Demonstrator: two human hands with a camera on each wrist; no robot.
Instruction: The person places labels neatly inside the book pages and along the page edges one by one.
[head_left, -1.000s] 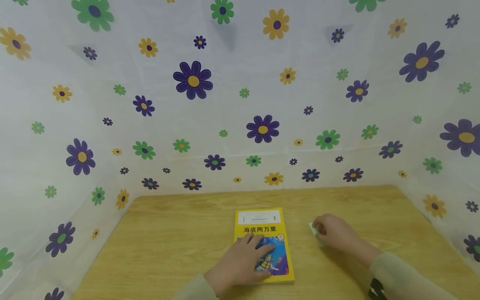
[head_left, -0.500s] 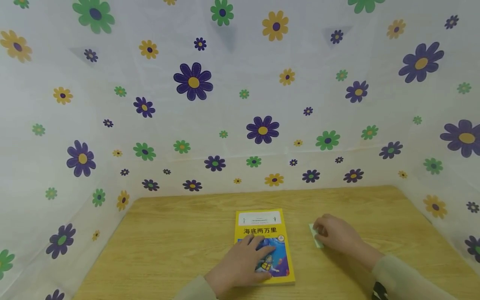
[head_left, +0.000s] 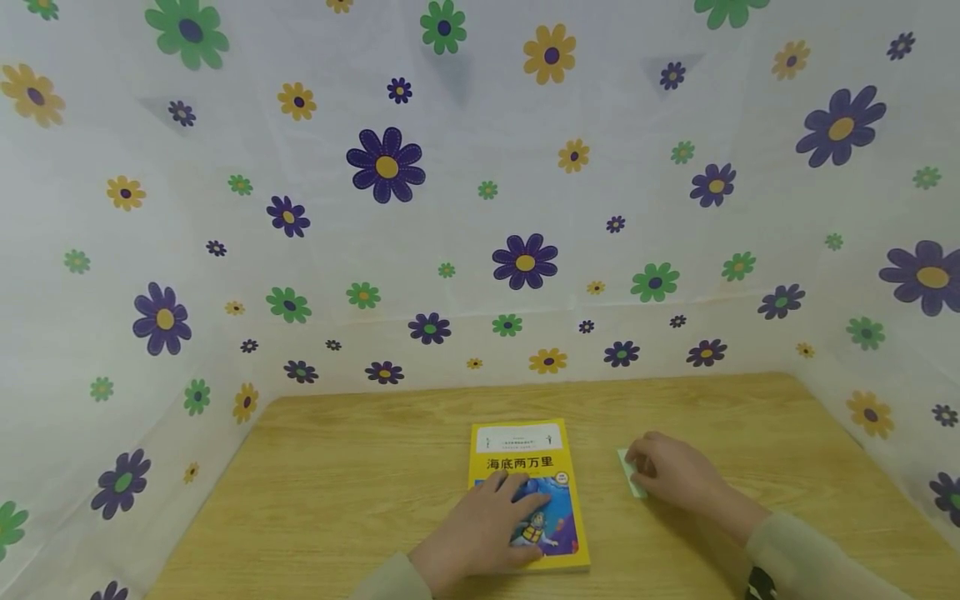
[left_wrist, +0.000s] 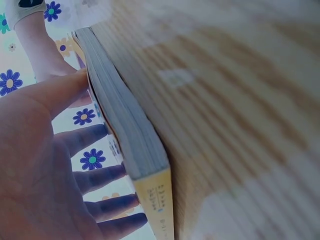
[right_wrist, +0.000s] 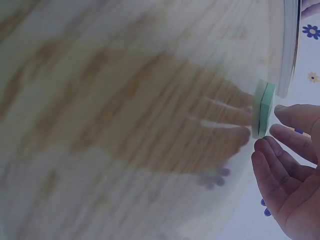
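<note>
A yellow paperback book [head_left: 566, 500] with Chinese title characters and a blue undersea picture lies flat on the wooden table [head_left: 337, 483]. My left hand [head_left: 476, 525] rests on its lower cover, fingers spread; the left wrist view shows the page edge [left_wrist: 120, 115] beside the thumb and fingertips. Right of the book lies a small pale-green pad [head_left: 632, 475], perhaps sticky notes, partly hidden in the head view by my right hand [head_left: 678, 475]. In the right wrist view, thumb and fingers hover loosely by the flat pad [right_wrist: 267, 109], with a small gap visible.
A white sheet [head_left: 315, 267] printed with purple, green and yellow flowers encloses the table at the back and both sides. The book edge [right_wrist: 287, 50] stands near the pad in the right wrist view. A dark patterned patch [head_left: 760, 583] shows by the right sleeve.
The green pad, more covered and slightly slanted a second ago, now shows more of its left side beside the right fingers. The left hand and book stay in place.
</note>
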